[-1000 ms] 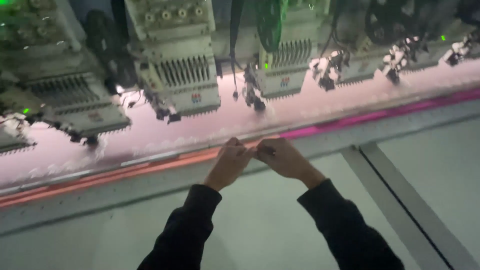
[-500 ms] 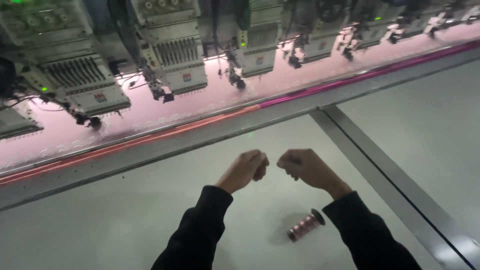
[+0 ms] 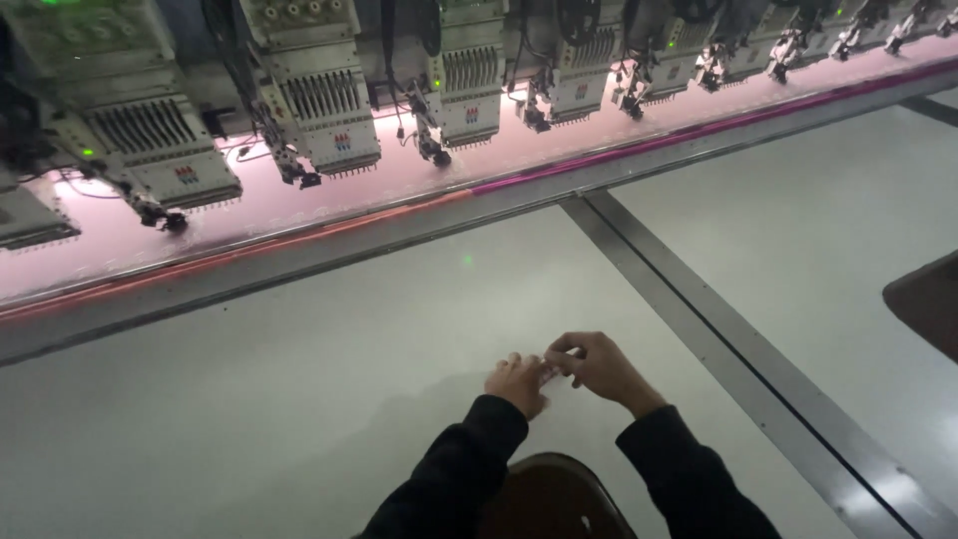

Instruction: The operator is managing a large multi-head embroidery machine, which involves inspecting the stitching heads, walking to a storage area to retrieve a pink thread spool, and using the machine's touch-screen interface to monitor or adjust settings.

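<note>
Your left hand (image 3: 517,383) and right hand (image 3: 596,365) are right up against each other, low over the pale grey surface (image 3: 299,399), fingertips meeting in the middle. Both look curled in, and there's a small pale thing (image 3: 551,370) pinched between them where they touch. It's too small and blurry to say what it is, and I honestly can't tell which hand has the real grip on it. Neither hand is spread flat; the fingers are bunched toward that one spot.

Your dark sleeves (image 3: 454,469) come up from the bottom edge, and between them sits a rounded dark brown shape (image 3: 549,499), just below your wrists.

Further out, a grey seam strip (image 3: 718,329) runs diagonally across the surface to the right of your hands. Well beyond them, along the far edge, there's a long band of pink fabric (image 3: 299,215) with a brighter pink line at its near border. Above it hangs a row of embroidery machine heads (image 3: 329,110), a few with green lights glowing. Another dark shape (image 3: 928,299) pokes in at the right edge.
</note>
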